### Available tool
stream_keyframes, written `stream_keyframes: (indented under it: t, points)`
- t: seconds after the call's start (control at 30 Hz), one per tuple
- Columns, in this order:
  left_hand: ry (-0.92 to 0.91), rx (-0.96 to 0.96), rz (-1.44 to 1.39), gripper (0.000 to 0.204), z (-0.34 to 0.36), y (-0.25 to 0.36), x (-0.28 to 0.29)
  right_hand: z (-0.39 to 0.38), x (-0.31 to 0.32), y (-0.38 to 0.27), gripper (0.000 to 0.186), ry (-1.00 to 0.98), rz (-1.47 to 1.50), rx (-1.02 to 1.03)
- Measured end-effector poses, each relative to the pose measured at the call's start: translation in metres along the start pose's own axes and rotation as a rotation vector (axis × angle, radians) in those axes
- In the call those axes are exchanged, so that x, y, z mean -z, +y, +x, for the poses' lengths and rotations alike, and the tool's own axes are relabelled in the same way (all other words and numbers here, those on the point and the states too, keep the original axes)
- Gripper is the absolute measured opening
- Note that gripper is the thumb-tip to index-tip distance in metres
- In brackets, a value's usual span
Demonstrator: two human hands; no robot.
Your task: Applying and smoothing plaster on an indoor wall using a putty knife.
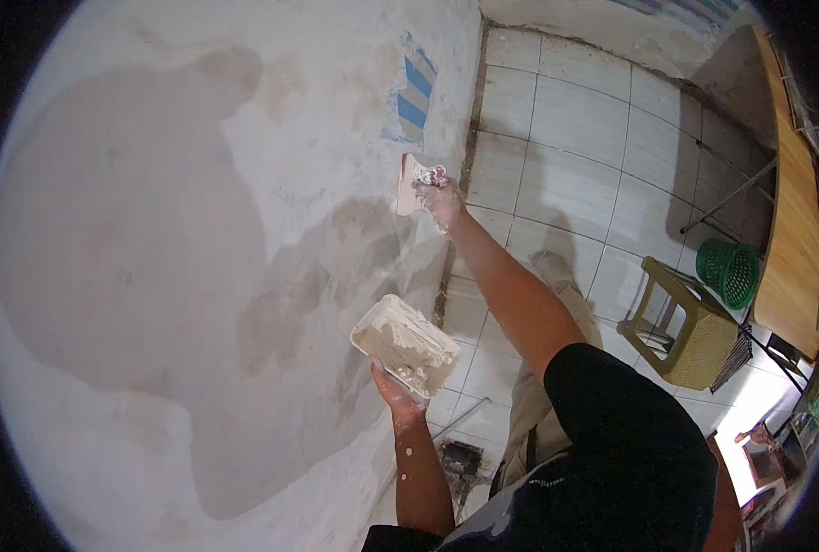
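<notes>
My left hand (396, 386) is closed on the rim and underside of a white rectangular tub (361, 333), which is tilted and partly filled with pale, creamy plaster (409, 348). Farther up, my right hand (440, 200) grips a putty knife (408, 186) by its plaster-smeared handle. The wide pale blade is at the wall (317, 166), just below a patch of blue and grey stripes (415, 97); whether it touches cannot be told. Both hands carry white smears. Large grey, damp-looking areas (124, 230) spread over the left of the wall.
White tiles (575, 120) cover the floor along the wall's foot. To the right are an olive plastic stool (704, 345) lying on its side, a green basket (729, 273) and a wooden tabletop (786, 267) with metal legs. A dark object (461, 457) lies on the floor near my legs.
</notes>
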State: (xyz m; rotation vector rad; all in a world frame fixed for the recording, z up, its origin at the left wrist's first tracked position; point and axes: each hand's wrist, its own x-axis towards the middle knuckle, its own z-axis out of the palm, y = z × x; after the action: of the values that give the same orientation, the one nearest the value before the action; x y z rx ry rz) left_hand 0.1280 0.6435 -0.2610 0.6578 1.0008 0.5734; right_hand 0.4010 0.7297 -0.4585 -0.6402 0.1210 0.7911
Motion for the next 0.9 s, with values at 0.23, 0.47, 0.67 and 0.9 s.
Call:
stream_keyframes:
  t: [0.23,0.47,0.67,0.9]
  points:
    - [0.015,-0.023,-0.007,0.07,-0.007,0.006,0.014,-0.055,-0.077,-0.038,0.002,0.051,-0.463,0.146]
    - [0.002,-0.036,-0.029,0.072,-0.018,0.011,0.006,-0.124,-0.112,-0.035,0.019,-0.117,-1.105,0.706]
    - [-0.009,-0.067,0.034,0.071,-0.024,0.019,0.011,-0.153,-0.091,-0.07,0.025,-0.082,-0.775,0.051]
    - [-0.036,-0.035,0.094,0.07,-0.023,0.023,-0.007,-0.11,-0.002,-0.024,0.015,0.235,-0.398,0.165]
